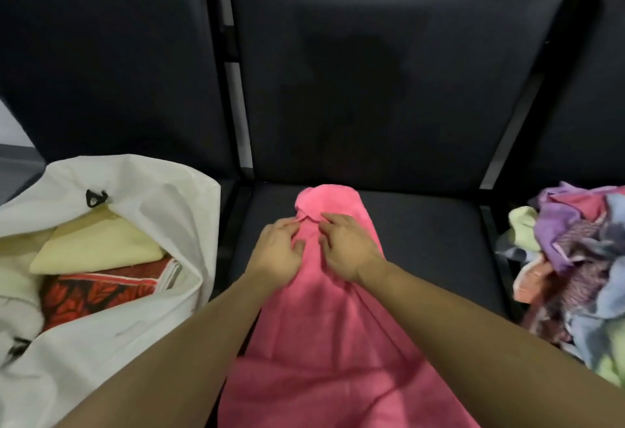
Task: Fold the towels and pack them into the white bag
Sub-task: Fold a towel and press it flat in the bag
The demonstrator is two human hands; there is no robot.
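A pink towel (pixel 324 336) lies lengthwise on the middle dark seat (pixel 422 231), its far end bunched near the seat back and its near end running off the bottom of the view. My left hand (pixel 279 251) and my right hand (pixel 346 246) sit side by side on its upper part, fingers curled and pinching the cloth. The white bag (pixel 162 217) stands open on the left seat. Inside it lie a folded pale yellow towel (pixel 101 245) and a folded red patterned towel (pixel 101 289).
A heap of unfolded towels (pixel 575 258) in purple, green, blue and peach lies on the right seat. Dark seat backs (pixel 389 72) rise behind. Black frame bars (pixel 243 143) separate the seats.
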